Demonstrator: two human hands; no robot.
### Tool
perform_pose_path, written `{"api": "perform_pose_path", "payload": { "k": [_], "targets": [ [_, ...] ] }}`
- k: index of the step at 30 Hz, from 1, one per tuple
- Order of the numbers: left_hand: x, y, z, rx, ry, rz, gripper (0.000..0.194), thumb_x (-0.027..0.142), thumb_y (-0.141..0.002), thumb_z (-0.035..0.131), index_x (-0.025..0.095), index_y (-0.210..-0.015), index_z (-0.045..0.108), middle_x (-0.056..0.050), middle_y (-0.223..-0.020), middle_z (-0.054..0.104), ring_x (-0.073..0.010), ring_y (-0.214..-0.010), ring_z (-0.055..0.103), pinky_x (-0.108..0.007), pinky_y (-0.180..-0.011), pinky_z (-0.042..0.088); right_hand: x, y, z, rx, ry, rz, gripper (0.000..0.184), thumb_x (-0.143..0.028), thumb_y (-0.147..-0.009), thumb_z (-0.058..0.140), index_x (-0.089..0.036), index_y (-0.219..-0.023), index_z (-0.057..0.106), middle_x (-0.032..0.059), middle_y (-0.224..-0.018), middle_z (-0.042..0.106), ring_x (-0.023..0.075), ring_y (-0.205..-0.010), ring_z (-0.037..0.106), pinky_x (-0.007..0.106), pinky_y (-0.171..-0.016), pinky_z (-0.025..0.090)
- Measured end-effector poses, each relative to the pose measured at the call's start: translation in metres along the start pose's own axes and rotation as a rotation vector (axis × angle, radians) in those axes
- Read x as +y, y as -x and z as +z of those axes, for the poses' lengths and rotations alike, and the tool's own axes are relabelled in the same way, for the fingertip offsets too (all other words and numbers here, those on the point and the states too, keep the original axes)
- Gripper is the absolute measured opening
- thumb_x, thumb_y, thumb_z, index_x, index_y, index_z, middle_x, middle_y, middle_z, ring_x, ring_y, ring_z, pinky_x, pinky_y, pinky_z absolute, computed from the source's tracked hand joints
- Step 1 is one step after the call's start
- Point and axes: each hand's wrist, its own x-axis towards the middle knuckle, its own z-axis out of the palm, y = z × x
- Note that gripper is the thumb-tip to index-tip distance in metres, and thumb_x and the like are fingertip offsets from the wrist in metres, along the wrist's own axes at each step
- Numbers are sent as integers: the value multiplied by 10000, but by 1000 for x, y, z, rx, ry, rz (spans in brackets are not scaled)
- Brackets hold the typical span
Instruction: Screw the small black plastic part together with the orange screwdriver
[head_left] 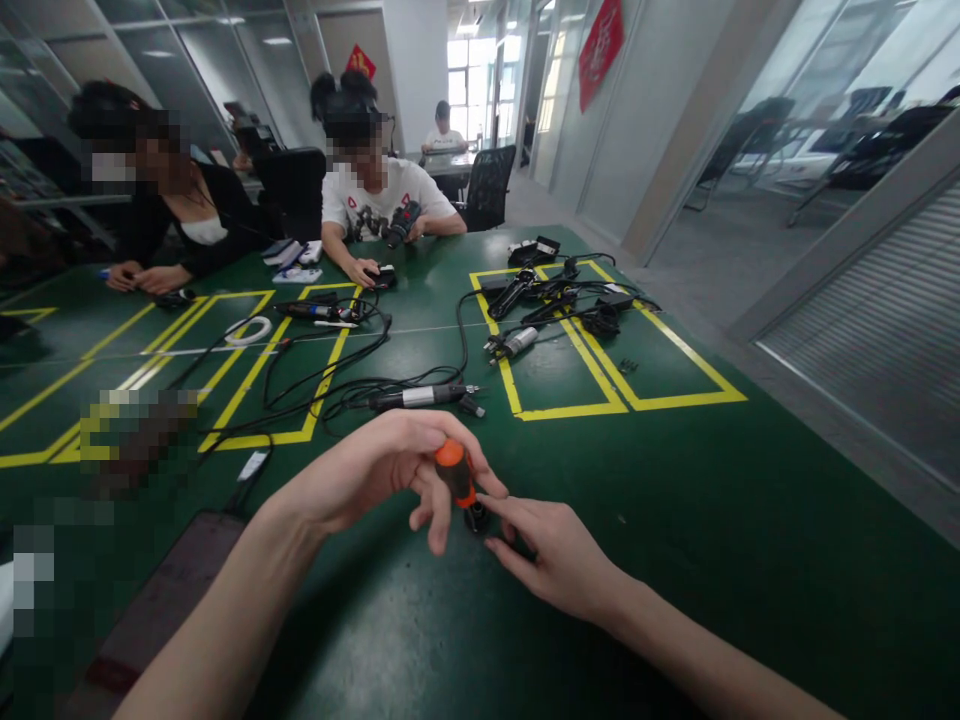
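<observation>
In the middle of the view, my left hand (394, 455) is closed on a screwdriver (455, 478) with an orange and black handle. The thumb and forefinger hold the handle while other fingers hang below. The screwdriver stands tilted, its lower end pointing down at a small dark round part (475, 518) low over the table. From the right, my right hand (559, 550) pinches this part between thumb and fingers. Whether the screwdriver's tip touches the part is hidden.
Beyond my hands lies a black and silver pen-shaped power tool (420, 397) with cables. Taped yellow rectangles (574, 411) hold a silver tool (517, 343) and tangled black cables. A dark flat device (176, 580) lies left. Two people sit across the green table (712, 530).
</observation>
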Motion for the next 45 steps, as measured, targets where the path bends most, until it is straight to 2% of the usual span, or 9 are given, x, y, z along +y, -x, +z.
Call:
{"api": "perform_pose_path", "payload": {
  "k": [5,8,11,13,19,25,30,36,45],
  "targets": [
    [-1,1,2,69,-79,21,361,414,-833,826,141,-1052,738,-55,-853,732,-86,-541,605,-166,-462,435,1,0,0,12,-22,26,308,-209,-958,601,-161,-1254,670,13,-797,689,153,-688,634,261,-654,447],
    [2,3,9,58,-153,36,375,372,-835,828,148,-1127,759,-1,-756,656,-55,-550,518,-149,-476,393,1,0,-1,15,-27,37,280,-223,-962,603,-172,-1229,671,1,-784,680,143,-657,613,255,-648,447],
    [6,2,17,46,-243,38,309,336,-796,853,126,-1007,768,-21,-831,671,-45,-550,507,-155,-470,391,2,-1,-3,30,-35,37,270,-233,-964,609,-181,-1221,671,-6,-776,672,132,-616,580,248,-630,440],
    [7,1,20,44,-279,32,300,329,-792,857,127,-984,745,-44,-888,705,-62,-559,575,-165,-485,435,2,-3,-4,40,-38,44,269,-227,-957,615,-194,-1218,675,-13,-764,666,128,-597,565,244,-617,429],
    [5,0,20,-4,-204,32,335,426,-865,784,134,-965,654,-96,-932,762,-149,-594,716,-229,-547,559,5,-11,-4,34,-21,41,212,-247,-951,651,-199,-1155,687,-19,-741,671,122,-573,570,239,-590,407],
    [8,1,17,78,-306,79,338,353,-852,807,153,-1109,716,-35,-892,724,-80,-547,618,-174,-471,483,14,-16,-6,40,165,-74,259,-282,-993,617,-195,-1231,671,27,-825,742,164,-693,678,259,-651,462],
    [9,1,17,123,-367,122,271,350,-837,827,128,-979,766,-8,-768,663,-64,-582,562,-145,-484,436,21,-21,-7,15,317,-186,263,-341,-1014,602,-161,-1187,683,95,-926,770,209,-810,732,286,-693,494],
    [8,1,18,55,-284,76,350,437,-867,788,120,-983,697,-127,-1012,770,-137,-629,696,-261,-615,582,20,-19,-9,-27,296,-184,224,-311,-1013,591,-170,-1169,666,83,-934,775,213,-816,740,296,-700,498],
    [9,1,24,135,-359,133,303,355,-814,848,137,-987,729,8,-759,646,-71,-571,558,-160,-481,453,19,-18,-11,4,309,-199,226,-296,-1012,567,-165,-1161,674,92,-921,774,213,-801,740,296,-685,507]
  ]
}}
